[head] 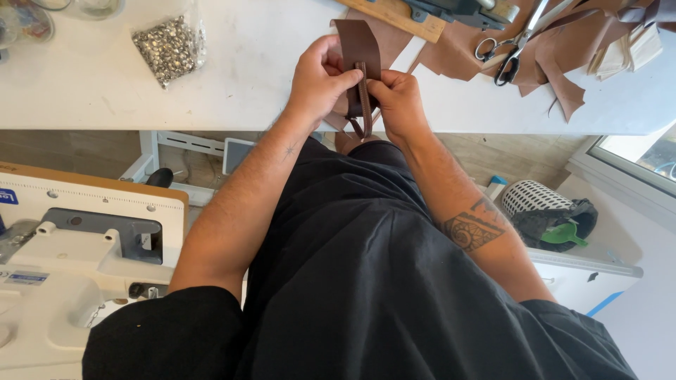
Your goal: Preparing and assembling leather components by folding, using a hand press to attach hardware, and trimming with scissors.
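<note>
- The left hand (320, 77) and right hand (400, 98) are both closed in a pinch on a dark brown leather strap (359, 53), held between them just above the near edge of the white worktop (246, 77).
- The strap looks light, flexible and fairly smooth: its wide upper part stands up while a narrow folded loop hangs below the fingers. It probably creases if bent sharply; gripping close to the fold gives the most control.
- Scissors (510, 49), tan leather scraps (549, 70) and a bag of metal studs (169, 46) lie well apart; bare worktop lies between.
- A sewing machine (77, 260) stands to the left, below the worktop edge.
</note>
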